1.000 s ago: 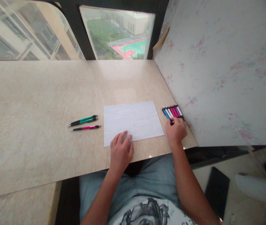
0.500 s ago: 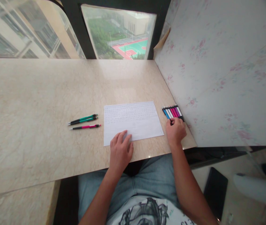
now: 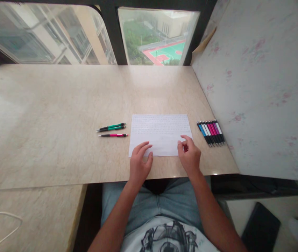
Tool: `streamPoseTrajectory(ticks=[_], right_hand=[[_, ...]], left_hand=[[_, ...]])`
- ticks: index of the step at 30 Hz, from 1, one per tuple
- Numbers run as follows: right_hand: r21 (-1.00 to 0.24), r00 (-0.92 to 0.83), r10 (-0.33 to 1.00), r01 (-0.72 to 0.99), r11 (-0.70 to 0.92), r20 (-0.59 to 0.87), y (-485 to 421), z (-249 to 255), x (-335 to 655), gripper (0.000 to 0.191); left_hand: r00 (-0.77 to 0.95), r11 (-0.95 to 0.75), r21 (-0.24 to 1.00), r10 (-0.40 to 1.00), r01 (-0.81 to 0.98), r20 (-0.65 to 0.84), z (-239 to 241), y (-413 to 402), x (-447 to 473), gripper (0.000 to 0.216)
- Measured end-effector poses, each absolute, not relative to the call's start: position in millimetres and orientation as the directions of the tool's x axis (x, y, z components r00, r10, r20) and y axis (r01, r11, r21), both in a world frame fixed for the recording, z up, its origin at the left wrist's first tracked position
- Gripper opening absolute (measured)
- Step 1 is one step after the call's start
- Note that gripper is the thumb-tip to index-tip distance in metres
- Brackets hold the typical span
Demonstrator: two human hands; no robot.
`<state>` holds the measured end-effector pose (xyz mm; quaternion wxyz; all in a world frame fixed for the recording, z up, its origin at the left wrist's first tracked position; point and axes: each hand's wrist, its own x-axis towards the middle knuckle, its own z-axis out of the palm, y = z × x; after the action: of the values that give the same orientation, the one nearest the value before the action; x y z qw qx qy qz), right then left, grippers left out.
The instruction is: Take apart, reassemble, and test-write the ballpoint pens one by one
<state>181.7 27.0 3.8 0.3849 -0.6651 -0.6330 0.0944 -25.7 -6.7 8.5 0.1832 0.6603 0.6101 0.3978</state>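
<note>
One left hand (image 3: 140,162) loosely spread over paper (image 3: 162,134), right hand (image 3: 191,154) half-curled, contents unclear

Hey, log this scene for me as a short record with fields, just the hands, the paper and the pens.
Surface: pale marbled tabletop
Paper: one sheet, lying flat, handwriting on its far half
Left hand: at the sheet's near left edge, fingers spread
Right hand: at the sheet's near right corner, fingers curled; contents unclear
Pens left of sheet: two green pens, one pink pen nearer the person
Pens right of sheet: row of pens, blue, white, pink and purple, side by side
</note>
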Motion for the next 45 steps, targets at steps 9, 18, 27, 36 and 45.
streamPoseTrajectory(ticks=[9,18,27,36,45], right_hand=[[-0.680,0.161,0.885,0.703,0.208,0.437,12,-9,168,0.023],[-0.694,0.054,0.930,0.682,0.232,0.363,19,-12,167,0.025],[-0.648,-0.037,0.938,0.714,0.267,0.345,24,-15,166,0.024],[-0.680,0.009,0.924,0.679,0.275,0.383,19,-8,167,0.023],[-0.799,0.044,0.940,0.542,0.262,0.338,10,0,164,0.023]], left_hand=[[-0.065,-0.027,0.276,0.946,0.961,0.319,23,29,-136,0.035],[0.046,-0.088,0.204,0.979,0.975,0.200,25,43,-162,0.026],[0.076,-0.088,0.129,0.993,0.988,0.092,34,37,-164,0.026],[-0.232,0.119,0.779,0.972,0.616,0.035,46,20,-152,0.024],[-0.059,0.277,0.838,0.938,-0.470,-0.343,29,-1,-46,0.028]])
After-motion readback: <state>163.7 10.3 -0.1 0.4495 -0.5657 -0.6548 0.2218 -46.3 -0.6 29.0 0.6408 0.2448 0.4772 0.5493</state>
